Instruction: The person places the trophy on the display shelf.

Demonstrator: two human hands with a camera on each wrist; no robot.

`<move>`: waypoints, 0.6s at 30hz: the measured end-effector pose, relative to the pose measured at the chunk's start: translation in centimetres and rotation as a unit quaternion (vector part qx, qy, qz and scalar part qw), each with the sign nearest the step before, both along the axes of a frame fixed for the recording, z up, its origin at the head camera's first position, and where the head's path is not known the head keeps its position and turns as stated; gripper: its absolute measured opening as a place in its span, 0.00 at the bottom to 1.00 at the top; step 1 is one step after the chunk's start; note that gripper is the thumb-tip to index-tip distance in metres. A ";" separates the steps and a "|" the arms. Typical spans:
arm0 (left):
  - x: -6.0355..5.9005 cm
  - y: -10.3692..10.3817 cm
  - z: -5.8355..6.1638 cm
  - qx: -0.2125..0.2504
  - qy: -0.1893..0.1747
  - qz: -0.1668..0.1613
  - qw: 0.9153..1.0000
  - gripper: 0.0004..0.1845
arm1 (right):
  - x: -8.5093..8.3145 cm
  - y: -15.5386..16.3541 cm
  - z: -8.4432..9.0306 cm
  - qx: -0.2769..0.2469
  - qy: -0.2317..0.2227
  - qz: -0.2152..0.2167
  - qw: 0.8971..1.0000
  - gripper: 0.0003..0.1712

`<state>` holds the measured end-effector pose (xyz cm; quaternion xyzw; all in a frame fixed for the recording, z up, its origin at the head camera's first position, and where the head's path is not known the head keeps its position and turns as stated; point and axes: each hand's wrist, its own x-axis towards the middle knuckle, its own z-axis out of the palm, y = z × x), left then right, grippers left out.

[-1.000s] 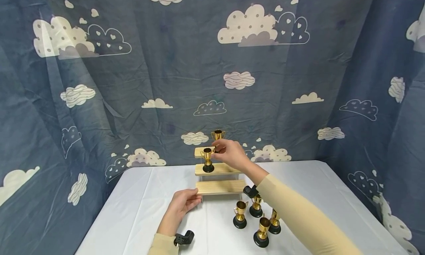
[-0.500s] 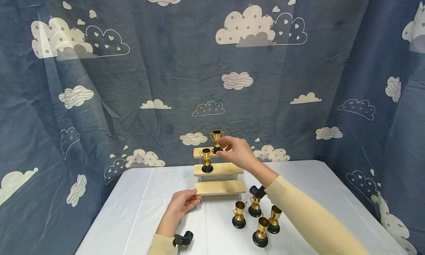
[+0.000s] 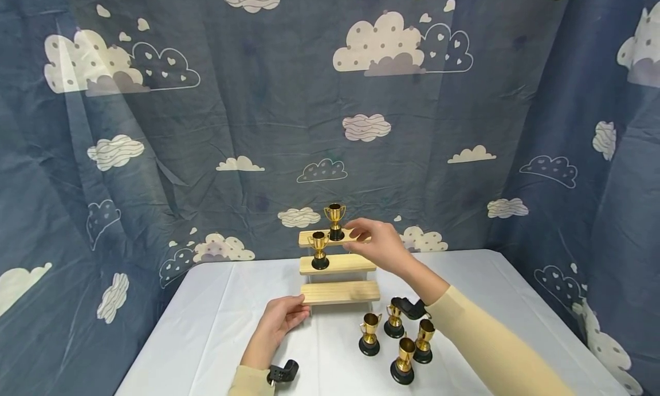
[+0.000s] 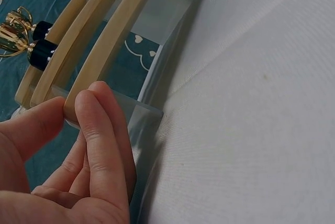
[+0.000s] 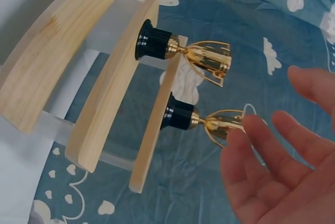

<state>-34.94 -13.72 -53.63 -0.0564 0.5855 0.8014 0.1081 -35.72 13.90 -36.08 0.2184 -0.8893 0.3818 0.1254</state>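
A three-tier wooden display stand (image 3: 340,291) stands on the table. My left hand (image 3: 281,320) pinches the left end of its lowest plank; in the left wrist view, thumb and fingertips (image 4: 86,98) meet around the wood. One small gold trophy cup (image 3: 335,214) with a black base stands on the top plank, about its middle. A second trophy cup (image 3: 319,242) is upright on the middle plank, toward the left. My right hand (image 3: 380,242) hovers beside the top plank, just right of the upper cup, its loosely bent fingers holding nothing.
Several more trophy cups stand on the white-clothed table (image 3: 227,327) in front of the stand to the right, among them a front one (image 3: 404,361) and a left one (image 3: 369,334). A blue cloud-print curtain (image 3: 278,98) hangs behind.
My right hand has drawn back to the right from the trophy on the top plank, leaving it standing there. The left hand keeps its pinch on the lowest plank.
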 end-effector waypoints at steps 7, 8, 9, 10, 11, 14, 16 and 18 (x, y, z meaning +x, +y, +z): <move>-0.1 0.0 0.0 0.000 0.004 0.002 1.000 0.18 | 1.1 1.2 -0.2 -0.014 0.001 0.003 1.000 0.22; 0.0 0.0 -0.1 -0.002 0.005 0.002 1.000 0.18 | 1.3 1.4 -0.3 -0.015 0.002 0.001 1.000 0.22; 0.0 0.0 -0.1 -0.002 0.007 0.002 1.000 0.17 | 1.4 1.6 -0.4 -0.016 0.003 -0.001 1.000 0.21; 0.0 0.0 -0.1 -0.002 0.005 0.002 1.000 0.17 | 1.6 1.7 -0.4 -0.017 0.003 -0.002 1.000 0.21; 0.1 0.0 -0.1 -0.003 0.004 0.003 1.000 0.17 | 1.7 1.9 -0.4 -0.019 0.002 -0.001 1.000 0.21; 0.1 0.1 -0.1 -0.004 0.001 0.004 1.000 0.17 | 2.1 2.3 -0.5 -0.021 -0.003 0.002 1.000 0.22; 0.1 0.1 0.0 -0.004 -0.004 0.007 1.000 0.17 | 2.4 2.5 -0.6 -0.024 -0.007 0.005 1.000 0.22; 0.1 0.1 0.0 -0.005 -0.001 0.006 1.000 0.17 | 2.6 2.8 -0.7 -0.022 -0.012 0.004 1.000 0.22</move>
